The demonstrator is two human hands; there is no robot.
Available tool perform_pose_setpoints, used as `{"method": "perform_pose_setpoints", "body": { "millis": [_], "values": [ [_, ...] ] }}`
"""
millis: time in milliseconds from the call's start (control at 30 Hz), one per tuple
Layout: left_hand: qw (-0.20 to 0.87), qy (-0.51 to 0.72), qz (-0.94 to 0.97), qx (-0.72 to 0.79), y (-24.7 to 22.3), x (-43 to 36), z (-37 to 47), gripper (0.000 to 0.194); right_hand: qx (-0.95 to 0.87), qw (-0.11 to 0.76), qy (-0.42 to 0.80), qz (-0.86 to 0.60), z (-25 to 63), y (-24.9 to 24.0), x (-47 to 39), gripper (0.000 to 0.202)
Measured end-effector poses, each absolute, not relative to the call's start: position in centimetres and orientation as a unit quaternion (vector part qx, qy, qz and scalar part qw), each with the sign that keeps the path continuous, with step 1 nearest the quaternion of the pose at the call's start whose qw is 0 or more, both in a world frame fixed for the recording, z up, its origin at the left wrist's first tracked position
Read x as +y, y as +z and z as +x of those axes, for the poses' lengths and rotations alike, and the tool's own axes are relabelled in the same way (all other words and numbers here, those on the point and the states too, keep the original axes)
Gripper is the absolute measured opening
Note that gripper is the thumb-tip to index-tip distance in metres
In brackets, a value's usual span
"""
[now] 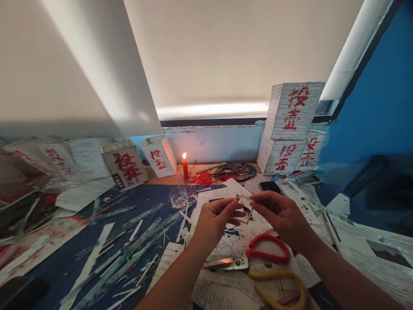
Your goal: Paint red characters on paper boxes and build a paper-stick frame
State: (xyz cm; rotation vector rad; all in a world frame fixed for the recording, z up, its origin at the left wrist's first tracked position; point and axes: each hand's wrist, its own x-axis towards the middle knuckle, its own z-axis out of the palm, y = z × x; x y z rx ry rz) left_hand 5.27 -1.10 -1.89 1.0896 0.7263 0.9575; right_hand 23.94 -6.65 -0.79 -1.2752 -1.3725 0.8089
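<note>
Both my hands hold a small pale frame of thin strips above the paper-strewn table. My left hand pinches its upper left part between thumb and fingers. At the upper right corner, the fingertips of my right hand close on the same frame. I cannot tell whether the strips are wood or folded card. Below my hands lie scissors with one red and one yellow handle, blades pointing left. Printed paper scraps spread under them.
A lit red candle stands at the back beside a stained palette. Paper boxes with red characters are stacked back right; more boxes stand left. A clear cup, a dark phone and plastic strips lie around.
</note>
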Motion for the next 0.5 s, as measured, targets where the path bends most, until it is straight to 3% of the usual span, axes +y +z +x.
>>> {"method": "perform_pose_setpoints", "body": {
  "millis": [500],
  "values": [
    [0.701, 0.426, 0.475, 0.32, -1.79, -1.19, 5.27, 0.03, -0.565, 0.539, 0.327, -0.532, 23.91, -0.67, -6.54, 0.02]
  ]
}}
